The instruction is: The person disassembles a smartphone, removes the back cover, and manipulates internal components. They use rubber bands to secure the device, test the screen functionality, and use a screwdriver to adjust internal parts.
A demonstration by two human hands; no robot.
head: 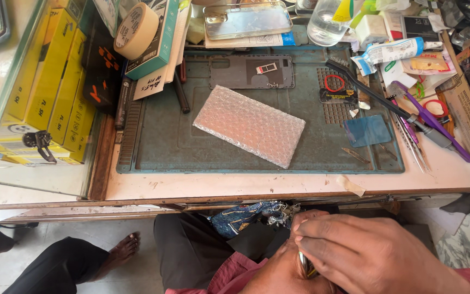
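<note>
Your hands sit together in your lap below the counter (300, 185), right hand (376, 253) closed over the left hand (278, 275), pinching a small metal tool (304, 267) upright between them, nearer the right.

From my remote feed: a silvery, dimple-patterned bubble-wrap pouch (249, 126) lies on a teal work mat (164, 147); left of the mat, yellow boxes (55, 81); right of it, a purple-handled brush (436, 128) and red rings (334, 83).
</note>
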